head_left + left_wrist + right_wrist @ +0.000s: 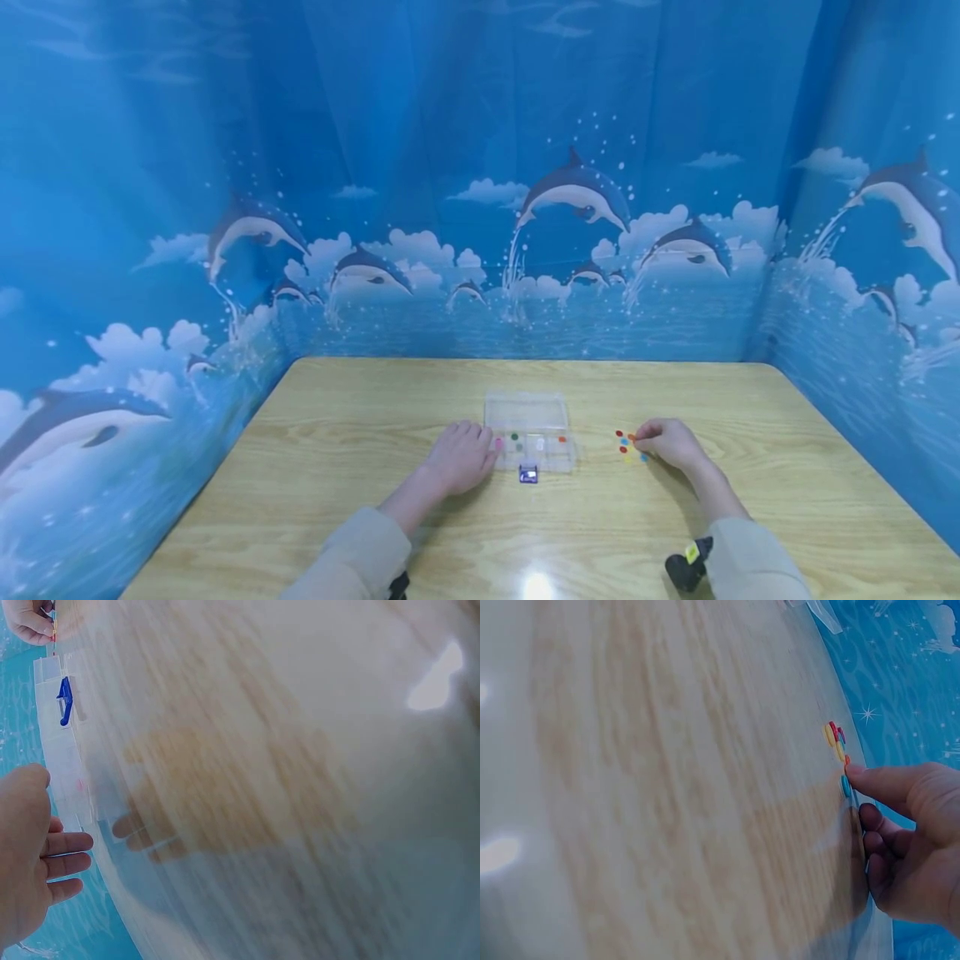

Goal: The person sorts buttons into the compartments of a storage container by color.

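"Dolphins leap across the blue curtain [420,333] beyond your table [360,400]. Where are your discs?"

"Your loose discs [623,450] lie clustered right of the open box [557,462], apart from it. Inside the box, a pink disc [498,445] sits toward the left end, green discs [514,437] next along, an orange piece [562,439] toward the right."

"And your hands?"

"Your right hand [675,443] is at the cluster, a fingertip against an orange disc [847,760]; whether you have it pinched, the views don't tell. Your left hand [463,457] grasps nothing visible, fingers relaxed at the box's left end; contact with it is unclear."

"How should you work it?"

"You seem to be singling out one disc. Bring your thumb in low, opposite the fingertip, and take it by the rim; something that thin probably slides if pressed from above. Its neighbours are close, so tuck your other fingers away. Use only light pressure with your left: the box could skid, and the blue clip [65,700] at its front might get knocked."
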Action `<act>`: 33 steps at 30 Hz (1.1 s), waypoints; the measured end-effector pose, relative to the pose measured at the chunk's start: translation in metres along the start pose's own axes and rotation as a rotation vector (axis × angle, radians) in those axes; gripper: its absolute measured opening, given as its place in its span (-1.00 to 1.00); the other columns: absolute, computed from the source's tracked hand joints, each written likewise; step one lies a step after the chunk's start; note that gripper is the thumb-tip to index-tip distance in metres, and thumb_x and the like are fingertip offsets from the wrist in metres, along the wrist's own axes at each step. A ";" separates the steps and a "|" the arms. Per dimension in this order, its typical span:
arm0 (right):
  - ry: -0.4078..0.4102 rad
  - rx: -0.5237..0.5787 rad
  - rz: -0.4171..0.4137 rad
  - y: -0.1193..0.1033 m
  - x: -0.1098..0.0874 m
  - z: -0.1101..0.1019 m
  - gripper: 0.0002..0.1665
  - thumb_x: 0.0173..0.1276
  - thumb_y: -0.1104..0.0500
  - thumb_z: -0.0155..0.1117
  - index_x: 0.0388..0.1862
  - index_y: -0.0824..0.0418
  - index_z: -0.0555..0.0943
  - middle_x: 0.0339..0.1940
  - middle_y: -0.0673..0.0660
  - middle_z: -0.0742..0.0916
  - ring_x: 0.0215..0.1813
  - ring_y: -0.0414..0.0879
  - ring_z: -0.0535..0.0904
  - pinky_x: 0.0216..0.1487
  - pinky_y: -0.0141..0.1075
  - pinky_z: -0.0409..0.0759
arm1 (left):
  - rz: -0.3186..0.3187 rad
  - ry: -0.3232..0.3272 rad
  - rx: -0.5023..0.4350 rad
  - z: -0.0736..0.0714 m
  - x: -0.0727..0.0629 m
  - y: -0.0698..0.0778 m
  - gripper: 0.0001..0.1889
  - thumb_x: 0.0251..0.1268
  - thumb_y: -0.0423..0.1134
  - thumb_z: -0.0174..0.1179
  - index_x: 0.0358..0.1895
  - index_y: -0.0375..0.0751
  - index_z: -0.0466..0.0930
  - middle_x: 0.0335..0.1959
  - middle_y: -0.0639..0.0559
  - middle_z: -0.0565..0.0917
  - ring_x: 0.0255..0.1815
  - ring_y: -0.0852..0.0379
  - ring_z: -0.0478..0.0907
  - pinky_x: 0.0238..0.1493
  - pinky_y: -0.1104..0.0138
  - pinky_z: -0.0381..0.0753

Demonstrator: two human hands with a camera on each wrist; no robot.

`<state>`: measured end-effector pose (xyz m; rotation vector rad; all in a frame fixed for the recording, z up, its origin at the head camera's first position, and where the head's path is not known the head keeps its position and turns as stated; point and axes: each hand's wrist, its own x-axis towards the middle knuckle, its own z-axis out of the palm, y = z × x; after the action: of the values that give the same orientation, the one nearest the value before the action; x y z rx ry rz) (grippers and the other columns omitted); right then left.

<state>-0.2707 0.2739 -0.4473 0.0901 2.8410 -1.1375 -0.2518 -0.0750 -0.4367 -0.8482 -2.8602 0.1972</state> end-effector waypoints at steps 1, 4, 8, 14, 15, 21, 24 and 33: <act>-0.002 -0.003 -0.006 0.000 0.000 0.000 -0.82 0.17 0.31 0.25 -0.25 0.39 0.56 -0.30 0.20 0.62 -0.19 0.07 0.50 -0.10 -0.01 0.44 | 0.000 -0.002 -0.001 0.000 0.000 0.000 -0.64 0.46 0.00 -0.23 -0.08 -0.21 0.44 -0.22 -0.06 0.52 -0.11 0.03 0.46 0.05 0.19 0.45; -0.005 0.001 -0.021 0.000 0.000 -0.001 -0.85 0.17 0.31 0.24 -0.30 0.38 0.56 -0.34 0.18 0.61 -0.22 0.05 0.49 -0.13 -0.04 0.44 | -0.001 0.001 -0.011 0.001 0.000 0.000 -0.63 0.47 -0.01 -0.24 -0.08 -0.21 0.44 -0.21 -0.06 0.53 -0.09 0.02 0.47 0.07 0.18 0.44; -0.001 0.009 -0.052 0.001 -0.001 -0.002 -0.89 0.14 0.31 0.25 -0.37 0.36 0.56 -0.39 0.15 0.60 -0.25 0.03 0.48 -0.18 -0.10 0.42 | -0.011 0.004 -0.021 0.001 0.000 0.000 -0.62 0.47 0.00 -0.25 -0.08 -0.20 0.44 -0.20 -0.06 0.54 -0.07 0.02 0.48 0.08 0.17 0.44; 0.011 0.013 -0.060 0.002 -0.002 -0.004 -0.88 0.11 0.30 0.27 -0.41 0.36 0.56 -0.41 0.14 0.60 -0.26 0.03 0.47 -0.19 -0.13 0.40 | -0.017 -0.003 -0.018 0.000 0.001 0.000 -0.62 0.48 0.01 -0.26 -0.08 -0.20 0.44 -0.20 -0.06 0.54 -0.07 0.02 0.48 0.07 0.18 0.44; 0.013 0.015 -0.057 0.002 -0.001 -0.004 -0.88 0.11 0.29 0.27 -0.41 0.36 0.56 -0.41 0.14 0.60 -0.26 0.03 0.47 -0.19 -0.13 0.40 | -0.015 -0.003 -0.017 0.000 0.001 0.001 -0.62 0.48 0.01 -0.26 -0.09 -0.20 0.44 -0.21 -0.06 0.54 -0.07 0.02 0.48 0.07 0.18 0.45; 0.014 0.031 -0.033 0.002 -0.002 -0.005 -0.87 0.15 0.28 0.26 -0.38 0.35 0.56 -0.39 0.14 0.59 -0.25 0.03 0.46 -0.22 -0.17 0.40 | -0.011 0.000 -0.015 -0.001 0.000 0.001 -0.63 0.48 0.00 -0.25 -0.10 -0.19 0.44 -0.22 -0.05 0.54 -0.09 0.03 0.48 0.04 0.19 0.46; 0.008 0.044 -0.020 0.002 -0.001 -0.006 -0.87 0.18 0.27 0.24 -0.37 0.35 0.55 -0.37 0.15 0.59 -0.23 0.03 0.46 -0.21 -0.16 0.40 | -0.012 0.000 -0.018 0.000 0.000 0.001 -0.62 0.48 0.01 -0.27 -0.10 -0.19 0.44 -0.22 -0.05 0.54 -0.09 0.03 0.48 0.05 0.19 0.46; -0.012 0.067 -0.010 0.001 0.001 -0.006 -0.89 0.24 0.24 0.20 -0.33 0.29 0.54 -0.34 0.14 0.58 -0.23 0.02 0.43 -0.25 -0.21 0.38 | -0.024 -0.011 -0.027 0.000 0.001 0.001 -0.60 0.48 0.01 -0.28 -0.08 -0.20 0.45 -0.19 -0.07 0.55 -0.06 0.02 0.48 0.08 0.17 0.44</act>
<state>-0.2714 0.2790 -0.4440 0.0733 2.7967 -1.2309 -0.2523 -0.0733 -0.4371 -0.8195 -2.8880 0.1620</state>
